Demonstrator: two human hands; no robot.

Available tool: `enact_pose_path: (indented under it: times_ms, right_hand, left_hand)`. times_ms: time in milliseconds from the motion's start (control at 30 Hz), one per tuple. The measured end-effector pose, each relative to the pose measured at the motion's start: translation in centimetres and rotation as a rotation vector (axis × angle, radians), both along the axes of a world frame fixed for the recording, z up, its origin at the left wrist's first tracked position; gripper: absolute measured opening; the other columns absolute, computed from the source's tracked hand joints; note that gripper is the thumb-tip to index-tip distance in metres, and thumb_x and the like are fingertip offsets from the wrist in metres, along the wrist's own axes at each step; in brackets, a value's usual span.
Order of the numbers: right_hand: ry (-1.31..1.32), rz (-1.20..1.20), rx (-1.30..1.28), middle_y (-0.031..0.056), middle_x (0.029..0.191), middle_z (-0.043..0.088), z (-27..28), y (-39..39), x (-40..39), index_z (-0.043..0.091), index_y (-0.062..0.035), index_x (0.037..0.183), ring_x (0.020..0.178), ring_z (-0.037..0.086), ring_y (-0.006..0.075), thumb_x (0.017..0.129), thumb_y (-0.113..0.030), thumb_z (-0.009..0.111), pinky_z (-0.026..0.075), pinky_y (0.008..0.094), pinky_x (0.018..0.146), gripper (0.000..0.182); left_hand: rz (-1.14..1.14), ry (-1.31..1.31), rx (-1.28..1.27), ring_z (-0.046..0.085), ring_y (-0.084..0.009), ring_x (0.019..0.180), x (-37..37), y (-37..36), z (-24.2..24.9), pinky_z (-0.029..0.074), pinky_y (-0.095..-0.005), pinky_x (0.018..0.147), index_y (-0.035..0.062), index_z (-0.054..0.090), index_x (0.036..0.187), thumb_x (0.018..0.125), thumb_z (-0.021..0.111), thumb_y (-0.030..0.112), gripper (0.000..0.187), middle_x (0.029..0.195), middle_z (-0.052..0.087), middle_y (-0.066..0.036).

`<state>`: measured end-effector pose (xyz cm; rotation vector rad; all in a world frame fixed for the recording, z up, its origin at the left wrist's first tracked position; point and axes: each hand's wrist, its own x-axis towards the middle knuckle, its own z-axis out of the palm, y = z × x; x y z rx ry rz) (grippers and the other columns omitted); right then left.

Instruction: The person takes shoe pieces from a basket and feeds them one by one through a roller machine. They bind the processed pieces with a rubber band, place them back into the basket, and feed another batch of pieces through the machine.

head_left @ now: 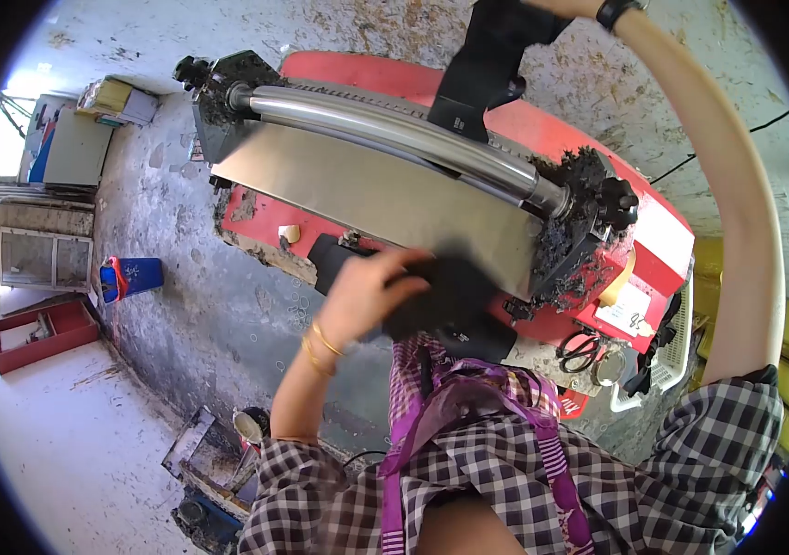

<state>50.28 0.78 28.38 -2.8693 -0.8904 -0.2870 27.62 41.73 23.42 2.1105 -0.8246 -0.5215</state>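
Observation:
A red machine (pixel 339 72) carries a long metal roller (pixel 367 129) above a flat metal plate (pixel 348 194). In front of the plate, my left hand (pixel 367 291) is closed on a black piece (pixel 441 296), partly blurred, its thumb and fingers at the piece's left edge. My right hand (pixel 566 7) reaches over the far side of the machine, at the top edge of the view. It grips another black piece (pixel 487 65), whose lower end lies against the back of the roller. Its fingers are partly cut off by the frame.
Dark debris (pixel 589 176) clings around the roller's right end. A coil of black cable (pixel 579 351) and a white basket (pixel 677 361) are at the lower right. A blue bin (pixel 140 276) and a red tray (pixel 43 338) lie on the left.

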Motion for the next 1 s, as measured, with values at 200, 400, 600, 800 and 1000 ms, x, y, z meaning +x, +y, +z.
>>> enact_pose_path:
  times_ms: [200, 400, 600, 800, 1000]
  right_hand:
    - [0.667, 0.316, -0.002, 0.0149, 0.089, 0.054, -5.0, 8.7, -8.1, 0.066, -0.0054, 0.082, 0.088, 0.054, 0.0301, 0.078, -0.014, 0.058, 0.044, 0.0396, 0.078, 0.012]
    - [0.453, 0.079, 0.193, 0.0164, 0.058, 0.05, -7.0, 9.5, -8.5, 0.053, 0.0048, 0.069, 0.056, 0.048, 0.0261, 0.069, -0.032, 0.066, 0.041, 0.0406, 0.056, 0.039]
    - [0.44, -0.039, 0.003, 0.0115, 0.054, 0.045, 4.6, 7.9, -7.3, 0.051, 0.0029, 0.066, 0.052, 0.045, 0.0216, 0.071, -0.027, 0.07, 0.037, 0.0396, 0.051, 0.036]
    - [0.282, -0.195, -0.003, 0.0101, 0.055, 0.044, 10.4, 4.7, -7.2, 0.048, -0.0007, 0.064, 0.052, 0.044, 0.0217, 0.07, -0.027, 0.074, 0.037, 0.0402, 0.053, 0.037]
    - [0.012, -0.355, -0.045, 0.0138, 0.061, 0.052, 9.5, -4.2, -6.2, 0.052, -0.0014, 0.068, 0.059, 0.051, 0.0276, 0.067, -0.025, 0.076, 0.041, 0.0419, 0.057, 0.033]
  left_hand:
    - [0.258, 0.1, -0.078, 0.065, -0.0257, 0.075, 5.7, -3.0, -2.5, 0.048, -0.031, 0.071, -0.0011, 0.062, 0.102, 0.077, 0.069, 0.02, 0.034, 0.087, 0.064, -0.022]
    - [0.521, -0.29, -0.242, 0.065, -0.0203, 0.072, 3.7, -0.8, 0.9, 0.05, -0.0295, 0.067, -0.0012, 0.063, 0.095, 0.081, 0.067, 0.011, 0.019, 0.078, 0.066, -0.014]
    - [-0.298, 0.35, 0.057, 0.061, -0.0186, 0.072, -5.6, -1.0, -8.1, 0.047, -0.0299, 0.065, 0.0049, 0.065, 0.083, 0.077, 0.069, 0.009, 0.008, 0.078, 0.063, -0.007]
    - [-0.558, -0.556, 0.092, 0.049, -0.0227, 0.103, -7.4, -4.5, -16.7, 0.039, -0.0385, 0.081, 0.0095, 0.06, 0.094, 0.061, 0.073, 0.025, 0.038, 0.099, 0.054, -0.004]
    - [-0.637, -0.568, 0.046, 0.052, -0.0219, 0.095, -6.7, -4.6, -18.5, 0.041, -0.0372, 0.08, 0.0121, 0.059, 0.086, 0.065, 0.068, 0.025, 0.026, 0.092, 0.054, -0.003]
